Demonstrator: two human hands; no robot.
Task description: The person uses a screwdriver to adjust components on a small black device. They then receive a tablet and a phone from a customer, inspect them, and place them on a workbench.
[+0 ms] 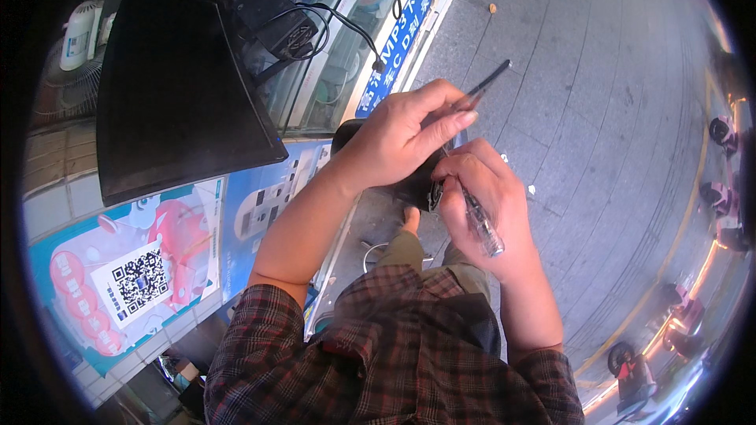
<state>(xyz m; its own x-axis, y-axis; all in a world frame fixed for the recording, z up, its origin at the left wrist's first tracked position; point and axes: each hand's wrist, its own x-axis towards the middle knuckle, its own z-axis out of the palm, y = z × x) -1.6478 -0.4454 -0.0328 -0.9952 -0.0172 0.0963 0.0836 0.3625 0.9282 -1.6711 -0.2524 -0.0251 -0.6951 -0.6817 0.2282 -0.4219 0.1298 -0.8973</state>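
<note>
My left hand [405,134] is closed, thumb against fingers, on a thin dark strip-like object [494,80] that sticks out beyond the fingertips to the upper right. Its kind is not clear from here. Just below, my right hand [488,201] is wrapped round a screwdriver with a clear handle [487,234], whose butt shows at the palm. The screwdriver's tip is hidden among the fingers near the left thumb. Under both hands lies a dark shape [413,189], mostly covered, which I cannot make out.
To the left, a black monitor [177,98] stands on a glass display counter [319,94], with black cables [346,20] and a dark box [272,16]. A poster with a square code [142,283] covers the counter's near part. Grey paving [583,118] stretches right toward parked scooters [685,315].
</note>
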